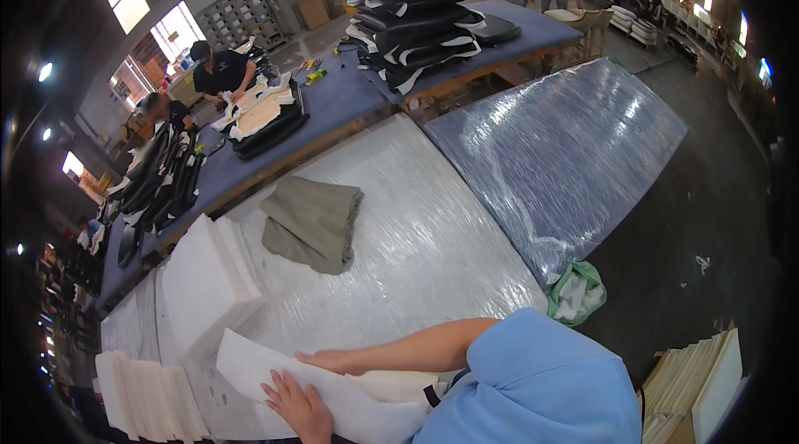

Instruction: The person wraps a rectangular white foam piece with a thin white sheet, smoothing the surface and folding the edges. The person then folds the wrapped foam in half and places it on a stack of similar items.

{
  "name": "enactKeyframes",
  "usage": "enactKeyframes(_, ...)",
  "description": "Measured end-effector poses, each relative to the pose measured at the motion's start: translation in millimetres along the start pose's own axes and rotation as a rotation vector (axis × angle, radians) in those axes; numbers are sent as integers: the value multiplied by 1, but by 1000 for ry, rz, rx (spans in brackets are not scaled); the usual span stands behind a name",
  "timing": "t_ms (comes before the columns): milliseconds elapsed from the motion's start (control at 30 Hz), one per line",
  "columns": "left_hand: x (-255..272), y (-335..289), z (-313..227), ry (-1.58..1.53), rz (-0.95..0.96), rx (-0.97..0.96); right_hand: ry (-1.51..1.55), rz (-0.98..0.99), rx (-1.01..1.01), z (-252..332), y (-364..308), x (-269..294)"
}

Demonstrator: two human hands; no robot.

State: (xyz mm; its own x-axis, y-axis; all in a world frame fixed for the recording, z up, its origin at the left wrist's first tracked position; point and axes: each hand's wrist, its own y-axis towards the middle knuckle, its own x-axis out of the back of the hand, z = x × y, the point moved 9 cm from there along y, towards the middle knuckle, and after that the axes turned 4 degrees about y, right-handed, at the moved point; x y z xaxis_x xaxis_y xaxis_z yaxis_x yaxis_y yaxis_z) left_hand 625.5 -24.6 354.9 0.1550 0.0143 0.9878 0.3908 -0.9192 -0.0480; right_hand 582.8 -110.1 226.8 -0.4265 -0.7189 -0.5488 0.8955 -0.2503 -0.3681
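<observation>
Along the near left edge of the plastic-covered table (433,228), a row of white foam strips (146,398) is laid side by side, and just behind it a thick white foam block (204,277) is stacked close to that edge. Further right, at the near edge, a long white foam sheet (333,390) is spread flat, and it is pressed down by both hands: the left hand (298,406) is laid open with fingers spread on the sheet's near side, while the right hand (329,358) is stretched flat across its upper edge, palm down; nothing is gripped by either. A cream-coloured piece (395,384) is seen lying on the sheet beside the right forearm, partly hidden by the blue sleeve (541,386). Beyond the hands, toward the middle of the table, a folded olive cloth (312,223) is left well apart from the sheet. The slick plastic covering is judged the main hazard: the foam sheet could be slid off line under uneven pressure, and its left end, lying near the corner, could be pushed over the edge. The cream piece could be shifted unnoticed by the sleeve. At the right, on the floor, a green bag of scraps (576,290) is seen just beside the table's corner, where it could be stepped on.
</observation>
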Motion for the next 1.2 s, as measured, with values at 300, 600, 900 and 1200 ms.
enactKeyframes(300, -3, 4, -11, 145, 15, -101, -286, -9, -36, 37, -4, -12)
enactKeyframes(600, -5, 1, 11, 57, -38, -42, -779, -319, 455, 66, -4, -27)
enactKeyframes(900, 35, -15, 57, -516, -440, -39, -346, -351, 264, 7, -7, -14)
enactKeyframes(1200, -11, 24, 141, -688, -477, 207, -283, -328, 284, -7, -2, -13)
